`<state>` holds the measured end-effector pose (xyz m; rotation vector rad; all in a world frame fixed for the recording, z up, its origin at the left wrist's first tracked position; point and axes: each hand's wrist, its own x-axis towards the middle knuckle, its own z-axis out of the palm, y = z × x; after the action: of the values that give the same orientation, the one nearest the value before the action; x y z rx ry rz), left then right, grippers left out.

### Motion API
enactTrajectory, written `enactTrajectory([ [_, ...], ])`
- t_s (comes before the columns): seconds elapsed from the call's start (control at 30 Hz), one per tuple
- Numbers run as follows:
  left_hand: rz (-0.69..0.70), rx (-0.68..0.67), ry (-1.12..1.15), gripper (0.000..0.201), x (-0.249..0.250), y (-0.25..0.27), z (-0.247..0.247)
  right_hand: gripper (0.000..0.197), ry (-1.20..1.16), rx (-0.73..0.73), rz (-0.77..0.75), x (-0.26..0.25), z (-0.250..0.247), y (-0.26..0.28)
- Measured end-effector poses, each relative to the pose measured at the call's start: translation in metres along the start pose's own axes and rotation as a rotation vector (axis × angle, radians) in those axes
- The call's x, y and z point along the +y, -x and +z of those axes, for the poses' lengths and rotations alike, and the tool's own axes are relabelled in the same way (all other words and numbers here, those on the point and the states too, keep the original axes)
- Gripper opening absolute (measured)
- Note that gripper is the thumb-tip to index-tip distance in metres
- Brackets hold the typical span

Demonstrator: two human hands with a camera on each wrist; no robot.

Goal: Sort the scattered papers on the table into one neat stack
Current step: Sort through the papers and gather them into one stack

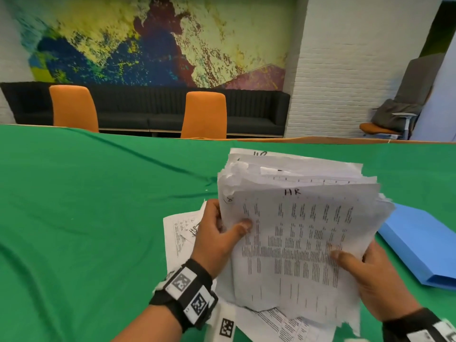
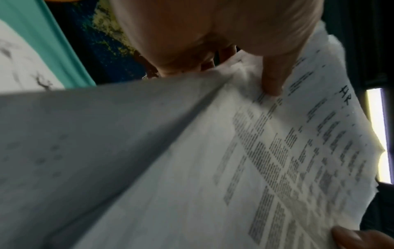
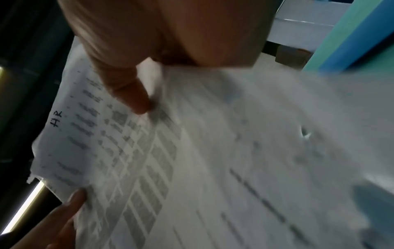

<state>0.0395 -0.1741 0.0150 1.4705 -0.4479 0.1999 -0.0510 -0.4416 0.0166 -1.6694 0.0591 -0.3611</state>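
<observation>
A thick, ragged stack of printed papers (image 1: 296, 233) is held up off the green table (image 1: 98, 206), its front sheet marked "HR". My left hand (image 1: 217, 240) grips the stack's left edge, thumb on the front sheet. My right hand (image 1: 370, 275) grips the lower right edge, thumb on the print. Both wrist views show the same stack (image 2: 266, 151) (image 3: 192, 168) close up, with a thumb pressed on it in each. Loose sheets lie on the cloth below: one (image 1: 180, 233) left of my left hand, more (image 1: 283, 327) under the stack.
A blue folder (image 1: 424, 245) lies on the table to the right of the stack. Two orange chairs (image 1: 204, 114) stand at the far edge, with a dark sofa (image 1: 148, 107) behind them. Green cloth spreads wide to the left.
</observation>
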Motion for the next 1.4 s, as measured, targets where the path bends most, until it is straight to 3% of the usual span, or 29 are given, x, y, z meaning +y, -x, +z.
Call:
enactTrajectory([
  [0.1, 0.054, 0.022, 0.011, 0.061, 0.009, -0.005, 0.005, 0.038, -0.032, -0.036, -0.037, -0.007, 0.005, -0.003],
  [0.23, 0.059, 0.203, -0.059, 0.048, 0.016, 0.001, 0.028, 0.023, 0.027, 0.180, -0.220, -0.013, 0.037, 0.010],
  [0.33, 0.108, 0.273, -0.077, 0.038, 0.030, 0.005, 0.046, 0.040, 0.089, 0.220, -0.323, -0.016, 0.058, 0.017],
  [0.4, 0.146, 0.263, -0.059, 0.041, 0.038, 0.006, 0.052, 0.048, 0.080, 0.211, -0.372, -0.020, 0.060, 0.018],
  [0.47, 0.167, 0.206, -0.021, 0.055, 0.039, 0.006, 0.047, 0.042, 0.046, 0.218, -0.374, -0.023, 0.052, 0.015],
  [0.53, 0.139, 0.144, 0.000, 0.068, 0.033, 0.006, 0.035, 0.030, -0.020, 0.188, -0.315, -0.020, 0.040, 0.012],
  [0.67, -0.116, 0.015, 0.031, 0.093, 0.004, 0.008, 0.011, 0.028, -0.039, 0.059, -0.061, 0.001, 0.019, 0.005],
  [0.73, -0.216, -0.140, -0.099, 0.090, -0.006, 0.011, -0.001, 0.023, 0.062, 0.063, -0.034, 0.001, 0.014, 0.003],
  [0.8, -0.271, -0.242, -0.372, 0.072, -0.012, 0.005, -0.021, 0.009, 0.125, 0.130, -0.081, -0.009, 0.001, -0.003],
  [0.9, -0.418, -0.100, -0.691, 0.043, -0.030, -0.025, -0.070, 0.016, 0.125, 0.205, -0.065, -0.018, -0.041, -0.019],
  [1.03, -0.612, 0.088, -0.792, 0.045, -0.058, -0.059, -0.119, 0.032, -0.075, 0.221, 0.119, 0.006, -0.085, -0.021],
  [1.13, -0.685, 0.043, -0.845, 0.056, -0.071, -0.073, -0.121, 0.026, -0.123, 0.241, 0.354, 0.045, -0.096, -0.005],
  [1.2, -0.691, -0.003, -0.896, 0.056, -0.074, -0.082, -0.116, 0.034, -0.145, 0.224, 0.479, 0.063, -0.100, 0.004],
  [1.3, -0.643, -0.083, -0.987, 0.032, -0.069, -0.091, -0.101, 0.036, -0.181, 0.263, 0.520, 0.075, -0.103, 0.009],
  [1.4, -0.609, -0.063, -0.854, 0.028, -0.066, -0.090, -0.085, 0.028, -0.189, 0.270, 0.512, 0.073, -0.100, 0.009],
])
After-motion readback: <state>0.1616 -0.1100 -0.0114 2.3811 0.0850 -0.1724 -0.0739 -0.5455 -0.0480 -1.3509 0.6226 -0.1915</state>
